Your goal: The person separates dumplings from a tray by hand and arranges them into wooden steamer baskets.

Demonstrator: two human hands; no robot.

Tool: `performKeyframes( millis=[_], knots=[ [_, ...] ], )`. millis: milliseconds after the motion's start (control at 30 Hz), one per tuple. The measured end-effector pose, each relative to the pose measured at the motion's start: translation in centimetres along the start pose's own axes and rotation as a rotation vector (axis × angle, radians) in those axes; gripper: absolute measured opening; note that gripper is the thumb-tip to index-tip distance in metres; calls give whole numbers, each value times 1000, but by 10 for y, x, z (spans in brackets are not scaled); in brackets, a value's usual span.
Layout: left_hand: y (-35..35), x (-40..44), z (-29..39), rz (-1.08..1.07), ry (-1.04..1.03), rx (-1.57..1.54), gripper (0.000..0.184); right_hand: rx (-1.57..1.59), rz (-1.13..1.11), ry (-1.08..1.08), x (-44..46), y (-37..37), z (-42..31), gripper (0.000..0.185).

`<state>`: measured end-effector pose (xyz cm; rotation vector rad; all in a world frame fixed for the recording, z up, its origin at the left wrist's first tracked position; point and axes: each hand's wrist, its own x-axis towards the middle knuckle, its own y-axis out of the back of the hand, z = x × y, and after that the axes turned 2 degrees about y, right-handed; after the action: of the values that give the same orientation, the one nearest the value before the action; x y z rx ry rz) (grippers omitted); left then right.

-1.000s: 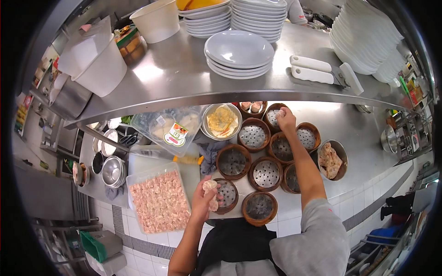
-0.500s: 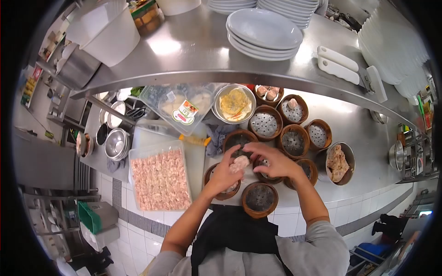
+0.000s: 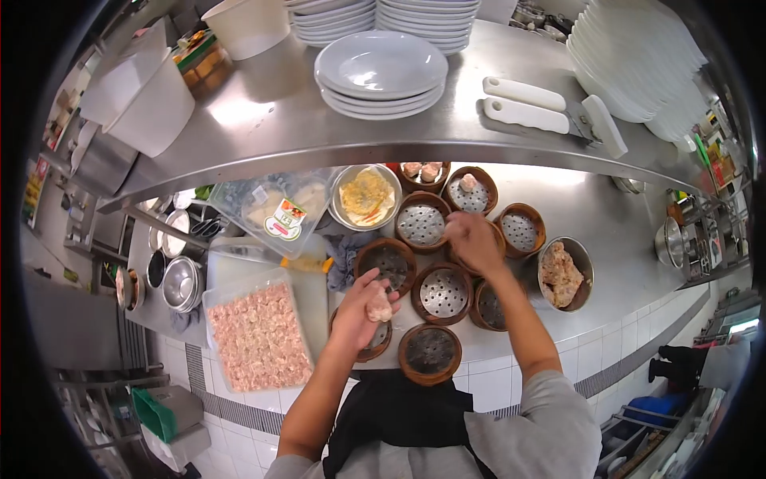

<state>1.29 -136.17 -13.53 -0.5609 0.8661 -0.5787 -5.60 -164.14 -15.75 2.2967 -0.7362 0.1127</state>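
My left hand (image 3: 359,319) is cupped, with pale pink minced-meat dumplings (image 3: 379,305) in its palm and fingers, above a round steamer basket (image 3: 373,355) that it partly covers. My right hand (image 3: 472,239) reaches over the steamer baskets, its fingers drawn together and pointing down; what they hold, if anything, is hidden. Under it lies a partly hidden steamer basket (image 3: 496,259). Around the hands stand several steamer baskets with perforated metal plates, among them one with a bright plate (image 3: 441,292). A farther basket (image 3: 469,201) holds one dumpling, and another (image 3: 424,176) holds dumplings.
At left, a clear plastic tray (image 3: 209,302) is filled with rows of dumplings. A metal bowl of meat filling (image 3: 562,274) stands at right, a bowl of yellowish food (image 3: 367,198) at the back. A steel shelf (image 3: 279,156) overhangs the counter, carrying plates (image 3: 381,68) and white-handled tools (image 3: 525,116).
My hands have moved apart. The right hand has left the left hand's side and reached to the farther baskets; the left keeps dumplings. The whole view has shifted slightly.
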Motion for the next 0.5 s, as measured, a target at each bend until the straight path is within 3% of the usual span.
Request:
performKeyframes(
  millis=[100, 167, 233, 300, 433, 500],
  knots=[
    [5, -14, 4, -17, 22, -110, 55, -346, 88, -96, 45, 23, 56, 21],
    [11, -16, 4, -29, 11, -176, 59, -365, 111, -42, 62, 29, 99, 24],
    [21, -13, -1, -130, -44, -240, 65, -383, 122, 10, 73, 28, 109, 26],
    [21, -15, -1, -103, -58, -238, 67, -725, -1, -223, 81, 26, 101, 33],
    [17, -17, -4, -83, -136, -141, 67, -846, -37, -228, 78, 14, 103, 37],
    [16, -16, -7, -28, -143, -57, 64, -771, 161, -198, 73, 18, 89, 38]
  ],
)
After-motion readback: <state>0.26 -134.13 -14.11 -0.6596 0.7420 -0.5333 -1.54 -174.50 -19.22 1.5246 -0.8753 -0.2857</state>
